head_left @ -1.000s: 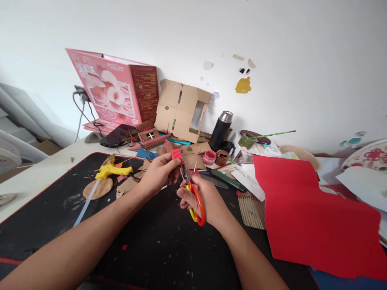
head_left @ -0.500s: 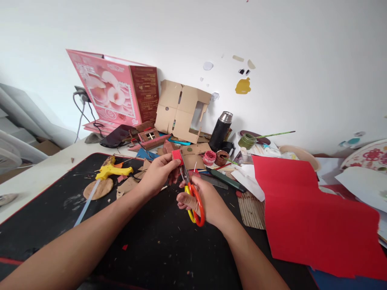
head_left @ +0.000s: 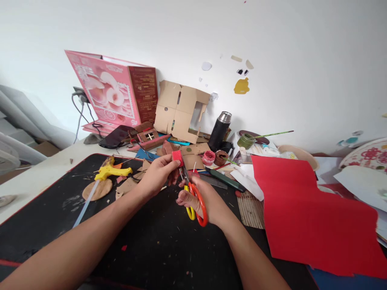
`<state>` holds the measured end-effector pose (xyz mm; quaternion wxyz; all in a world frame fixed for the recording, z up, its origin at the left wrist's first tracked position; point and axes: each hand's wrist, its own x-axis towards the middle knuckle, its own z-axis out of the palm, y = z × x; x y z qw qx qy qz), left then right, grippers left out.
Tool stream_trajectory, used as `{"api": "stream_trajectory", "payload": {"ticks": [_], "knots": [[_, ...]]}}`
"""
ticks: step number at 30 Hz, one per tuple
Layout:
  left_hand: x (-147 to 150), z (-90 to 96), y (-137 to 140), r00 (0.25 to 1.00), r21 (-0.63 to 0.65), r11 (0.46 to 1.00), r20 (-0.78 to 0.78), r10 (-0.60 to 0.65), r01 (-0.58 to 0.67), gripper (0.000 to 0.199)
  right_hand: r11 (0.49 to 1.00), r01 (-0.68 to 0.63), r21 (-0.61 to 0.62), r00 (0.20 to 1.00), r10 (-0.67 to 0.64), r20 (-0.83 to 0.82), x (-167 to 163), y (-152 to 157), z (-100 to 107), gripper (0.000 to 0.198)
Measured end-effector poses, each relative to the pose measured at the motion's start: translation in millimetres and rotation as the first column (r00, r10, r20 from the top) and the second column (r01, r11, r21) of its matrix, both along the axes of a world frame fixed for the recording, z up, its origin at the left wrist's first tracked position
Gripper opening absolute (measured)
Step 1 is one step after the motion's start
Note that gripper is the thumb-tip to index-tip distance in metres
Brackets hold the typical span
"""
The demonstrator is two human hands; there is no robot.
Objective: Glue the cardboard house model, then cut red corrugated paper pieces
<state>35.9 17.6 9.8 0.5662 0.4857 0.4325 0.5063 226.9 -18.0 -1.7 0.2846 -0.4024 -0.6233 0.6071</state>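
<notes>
Between the thumb and fingers of my left hand (head_left: 159, 174) is a small piece of red corrugated paper (head_left: 177, 157), its ridges facing me. My right hand (head_left: 204, 200) grips a pair of scissors (head_left: 201, 207) with one orange and one yellow handle loop. The blades point up and away, right against the lower right edge of the red piece. The handle loops stand somewhat apart. Whether the blades bite into the paper is too small to tell. Both hands are held over the black mat (head_left: 157, 249).
A yellow glue gun (head_left: 111, 172) lies on a round wooden disc at left. Behind stand a pink box (head_left: 111, 94), cut cardboard (head_left: 181, 110) and a black thermos (head_left: 219, 131). Paint jars (head_left: 209, 157) and a green cutter (head_left: 226, 179) lie beyond my hands. A large red sheet (head_left: 314, 217) covers the right side.
The scissors' handle loops have spread further apart, the orange one shifting slightly right. My left hand keeps its hold on the red piece, and the view has shifted a little.
</notes>
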Motion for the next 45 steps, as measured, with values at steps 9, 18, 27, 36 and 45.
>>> {"api": "stream_trajectory", "payload": {"ticks": [9, 18, 27, 36, 45], "knots": [[3.3, -1.6, -3.3, 0.998, -0.016, 0.998, -0.021, -0.054, 0.053, 0.032, 0.995, 0.054, 0.085, 0.995, -0.061, 0.081, -0.8, -2.3, 4.4, 0.058], [3.0, 0.6, -3.0, 0.999, -0.018, 0.999, -0.002, -0.039, 0.039, 0.032, 0.991, 0.027, 0.130, 0.991, -0.044, 0.128, -1.0, -4.0, 4.6, 0.050], [3.7, 0.2, -5.6, 0.993, -0.008, 0.995, -0.069, -0.096, 0.095, 0.034, 0.991, 0.074, 0.112, 0.990, -0.087, 0.113, -2.5, -3.7, 3.3, 0.053], [7.2, -0.6, -10.1, 0.982, -0.029, 0.988, -0.105, -0.157, 0.155, 0.040, 0.986, 0.119, 0.114, 0.984, -0.132, 0.117, -3.8, -2.5, 3.6, 0.060], [9.4, 2.8, -11.6, 0.979, -0.059, 0.982, -0.083, -0.186, 0.181, 0.044, 0.985, 0.143, 0.093, 0.983, -0.152, 0.106, -4.2, -1.9, -1.3, 0.058]]}}
